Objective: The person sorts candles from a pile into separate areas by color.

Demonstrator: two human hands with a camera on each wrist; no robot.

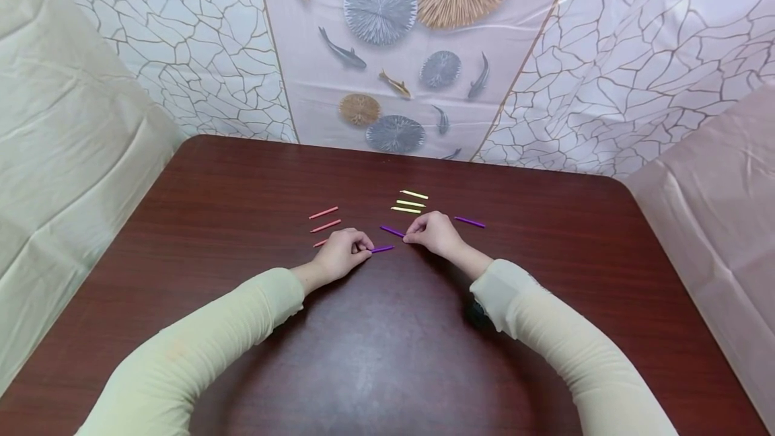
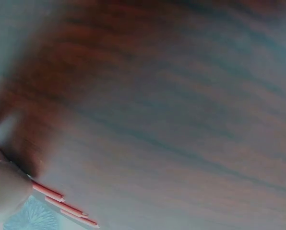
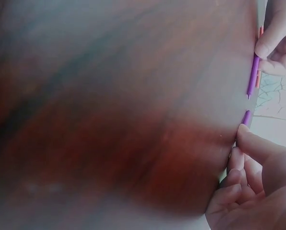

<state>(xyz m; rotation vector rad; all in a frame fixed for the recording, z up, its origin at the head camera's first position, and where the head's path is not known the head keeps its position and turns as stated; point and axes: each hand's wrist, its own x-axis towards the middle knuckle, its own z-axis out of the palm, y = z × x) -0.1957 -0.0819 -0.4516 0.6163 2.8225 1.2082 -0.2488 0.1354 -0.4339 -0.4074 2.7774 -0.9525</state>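
My left hand pinches one end of a thin purple candle low over the brown table. Between the thumb and fingers of my right hand is the end of another purple candle, its free end pointing left. In the right wrist view, a pale wick shows at the tip of the left hand's candle. A third purple candle lies to the right of my right hand. Several coral-red candles lie beside and behind my left hand, such as the middle coral candle; the nearest is partly hidden by that hand.
Three yellow candles lie in a loose row beyond the hands, with the middle yellow candle among them. The dark wooden table ends at a patterned cloth backdrop. Plain fabric hangs at both sides.
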